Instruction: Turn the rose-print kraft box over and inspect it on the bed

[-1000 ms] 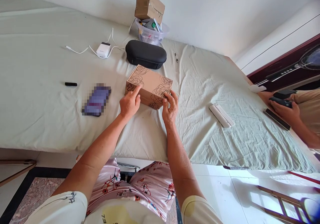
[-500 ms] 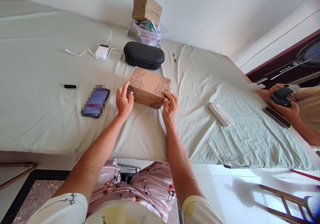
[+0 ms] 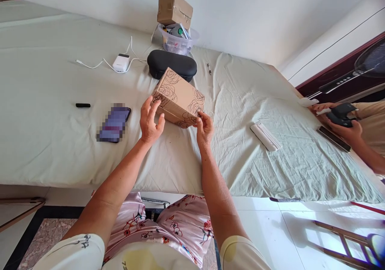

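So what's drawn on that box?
Dark rose outlines on the brown cardboard box, seen in the head view.

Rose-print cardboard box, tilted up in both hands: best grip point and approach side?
Grip the cardboard box across its two short ends, coming in from left and right, as the left hand and right hand do now. Probably safest: flat, parallel ends, and the tilt exposes its lower edges.

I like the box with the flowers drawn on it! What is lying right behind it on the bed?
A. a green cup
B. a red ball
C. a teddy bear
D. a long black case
D: a long black case lies on the sheet just behind the flower-printed box, which the left hand and right hand hold tilted up.
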Tool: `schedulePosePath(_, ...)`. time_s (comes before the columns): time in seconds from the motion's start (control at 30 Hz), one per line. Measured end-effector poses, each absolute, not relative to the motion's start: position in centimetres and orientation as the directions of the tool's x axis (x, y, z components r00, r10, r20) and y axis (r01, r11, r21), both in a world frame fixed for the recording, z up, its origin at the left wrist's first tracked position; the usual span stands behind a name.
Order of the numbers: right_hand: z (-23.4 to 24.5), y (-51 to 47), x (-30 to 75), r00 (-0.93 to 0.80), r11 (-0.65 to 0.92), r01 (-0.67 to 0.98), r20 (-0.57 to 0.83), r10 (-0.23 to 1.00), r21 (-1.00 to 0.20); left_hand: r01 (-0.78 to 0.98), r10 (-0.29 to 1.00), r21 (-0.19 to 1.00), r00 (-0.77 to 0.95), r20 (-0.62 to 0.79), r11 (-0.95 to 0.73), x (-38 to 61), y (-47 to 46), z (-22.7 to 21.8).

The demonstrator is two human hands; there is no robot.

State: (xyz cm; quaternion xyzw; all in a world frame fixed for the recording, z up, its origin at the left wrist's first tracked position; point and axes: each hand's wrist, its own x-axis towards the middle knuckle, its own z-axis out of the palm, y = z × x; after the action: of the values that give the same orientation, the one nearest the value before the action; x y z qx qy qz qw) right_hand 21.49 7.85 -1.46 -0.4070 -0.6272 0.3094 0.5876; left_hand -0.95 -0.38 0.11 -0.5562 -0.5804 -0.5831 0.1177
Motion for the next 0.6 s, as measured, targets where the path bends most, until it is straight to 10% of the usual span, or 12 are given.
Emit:
schedulePosePath(0.23, -2.2, 8.9, 21.7, 0.023, 0.526, 0.172, 0.537, 0.843, -0.833, 0.803, 0.468, 0.500, -0.323, 0.823, -0.325, -1.7, -0.7, 0.7)
schedulePosePath(0.43, -2.7, 9.5, 22.0, -0.021, 0.530, 0.137, 0.532, 0.847, -0.837, 0.457, 0.549, 0.861, -0.671, 0.499, -0.223, -2.5, 0.2, -0.3)
schedulePosePath(0.6, -2.6, 9.4, 21.9, 0.015, 0.493, 0.105, 0.497, 0.867, -0.864, 0.275, 0.792, 0.928, -0.493, 0.362, -0.252, -0.8, 0.6, -1.2)
